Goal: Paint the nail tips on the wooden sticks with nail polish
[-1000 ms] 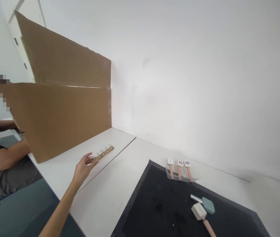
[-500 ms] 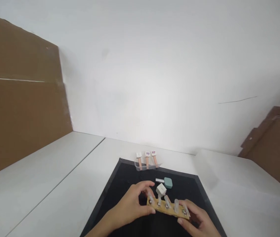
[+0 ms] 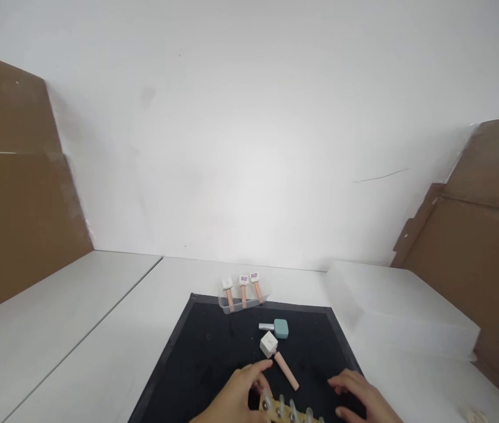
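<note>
My left hand (image 3: 238,399) grips the left end of a yellowish strip (image 3: 285,413) with metal balls and clear tabs, partly cut off by the bottom edge. To its right, my right hand (image 3: 364,399) is apart from the strip, fingers spread and holding nothing. Just beyond the strip, a pink stick with a white cube head (image 3: 269,345) lies slanted on the black mat (image 3: 214,346). Behind it is a teal square piece (image 3: 280,328) with a silver stem pointing left.
A clear tray (image 3: 225,308) at the mat's far edge holds three pink sticks with white cube heads. A white block (image 3: 399,305) stands at the right. Cardboard panels (image 3: 16,200) flank the white wall (image 3: 249,147).
My right hand has let go of the strip and lies apart from it. The strip and my left hand sit lower in view, uncovering the pink stick. The view has shifted right.
</note>
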A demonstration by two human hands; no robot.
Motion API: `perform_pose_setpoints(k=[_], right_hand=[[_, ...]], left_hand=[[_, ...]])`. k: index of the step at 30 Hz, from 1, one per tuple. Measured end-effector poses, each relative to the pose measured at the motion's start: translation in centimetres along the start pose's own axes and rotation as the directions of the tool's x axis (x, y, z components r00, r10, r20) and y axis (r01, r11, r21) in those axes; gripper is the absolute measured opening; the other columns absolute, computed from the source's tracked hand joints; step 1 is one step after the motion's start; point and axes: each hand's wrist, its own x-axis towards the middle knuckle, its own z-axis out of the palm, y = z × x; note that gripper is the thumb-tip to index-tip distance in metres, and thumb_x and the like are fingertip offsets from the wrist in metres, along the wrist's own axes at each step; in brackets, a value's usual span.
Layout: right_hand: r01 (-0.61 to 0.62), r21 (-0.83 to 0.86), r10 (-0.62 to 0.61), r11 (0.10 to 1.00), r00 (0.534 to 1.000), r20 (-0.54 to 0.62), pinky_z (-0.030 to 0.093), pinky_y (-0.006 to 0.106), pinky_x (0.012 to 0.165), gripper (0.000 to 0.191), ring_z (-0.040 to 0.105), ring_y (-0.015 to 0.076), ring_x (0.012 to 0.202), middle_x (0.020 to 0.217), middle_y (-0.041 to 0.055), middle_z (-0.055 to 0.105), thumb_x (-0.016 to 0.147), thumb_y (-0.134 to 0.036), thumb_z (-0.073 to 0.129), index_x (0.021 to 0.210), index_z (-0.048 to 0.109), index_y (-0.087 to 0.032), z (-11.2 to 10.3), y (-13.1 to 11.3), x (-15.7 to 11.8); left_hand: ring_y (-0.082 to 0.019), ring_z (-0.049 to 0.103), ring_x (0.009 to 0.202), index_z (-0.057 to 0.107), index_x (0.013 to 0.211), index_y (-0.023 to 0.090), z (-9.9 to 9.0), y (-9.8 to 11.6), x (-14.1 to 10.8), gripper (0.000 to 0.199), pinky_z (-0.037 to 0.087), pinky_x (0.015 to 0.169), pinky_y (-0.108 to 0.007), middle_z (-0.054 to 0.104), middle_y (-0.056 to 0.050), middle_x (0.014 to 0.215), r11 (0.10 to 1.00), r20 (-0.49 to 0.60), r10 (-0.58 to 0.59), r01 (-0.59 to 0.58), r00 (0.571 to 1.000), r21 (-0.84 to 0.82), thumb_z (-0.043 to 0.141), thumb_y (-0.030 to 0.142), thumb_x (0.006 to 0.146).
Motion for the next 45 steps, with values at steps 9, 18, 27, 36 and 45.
perform_pose_setpoints(k=[9, 18, 27, 36, 45], right_hand=[[-0.012, -0.201, 0.022, 0.980, 0.999, 0.050, 0.042, 0.026, 0.067, 0.010, 0.060, 0.0199, 0.078, 0.080, 0.0049, 0.065, 0.077, -0.025, 0.059, 0.081, 0.065, -0.017, 1.2, -4.6, 4.8], [0.023, -0.265, -0.010, 0.964, 0.999, 0.048, 0.036, 0.025, 0.062, 0.009, 0.057, 0.0205, 0.073, 0.077, 0.0050, 0.063, 0.068, -0.010, 0.058, 0.070, 0.063, -0.017, 2.2, -5.9, 6.5], [0.098, -0.038, -0.099, 0.994, 0.995, -0.028, 0.042, 0.024, 0.072, 0.022, 0.061, 0.0198, 0.082, 0.088, 0.0054, 0.066, 0.086, -0.015, 0.047, 0.093, 0.067, -0.019, 1.7, -4.7, 6.1], [-0.019, 0.612, -0.020, 0.790, 0.998, 0.057, 0.035, 0.021, 0.044, 0.038, 0.049, 0.0094, 0.041, 0.065, -0.0042, 0.055, 0.079, -0.053, 0.053, 0.099, 0.051, -0.020, 3.0, -3.6, 6.7], [0.015, 0.532, -0.010, 0.847, 1.000, -0.012, 0.037, 0.021, 0.046, 0.021, 0.046, 0.0096, 0.045, 0.062, -0.0049, 0.052, 0.081, -0.038, 0.058, 0.088, 0.056, -0.018, 2.5, -3.3, 6.6]], left_hand=[[-0.018, 0.052, 0.092, 0.059, 0.104, 0.023, -3.3, 3.3, 0.5, 0.043, 0.042, 0.083, -0.030, 0.056, -0.003, 0.102, 0.984, 0.032, 0.099, -0.103, 0.995, 0.143, 0.057, 0.007, 0.064], [-0.023, 0.044, 0.112, 0.053, 0.117, 0.023, -2.0, 2.9, 5.2, 0.054, 0.031, 0.099, -0.037, 0.056, -0.005, 0.119, 0.937, -0.138, 0.220, -0.170, 0.966, 0.307, 0.050, 0.005, 0.067], [-0.018, 0.054, 0.092, 0.057, 0.091, 0.022, -1.4, 2.3, 5.0, 0.028, 0.041, 0.084, -0.028, 0.058, -0.003, 0.095, 0.970, -0.270, 0.225, -0.190, 0.936, 0.149, 0.058, 0.009, 0.067], [-0.019, 0.053, 0.089, 0.057, 0.089, 0.021, -1.8, 3.8, 4.0, 0.021, 0.040, 0.081, -0.027, 0.057, -0.003, 0.092, 0.957, -0.287, 0.271, -0.226, 0.919, 0.182, 0.063, 0.017, 0.069], [-0.018, 0.052, 0.086, 0.056, 0.088, 0.021, -1.7, 4.0, 3.9, 0.022, 0.039, 0.079, -0.027, 0.056, -0.002, 0.089, 0.956, -0.293, 0.276, -0.229, 0.915, 0.184, 0.065, 0.017, 0.069]])
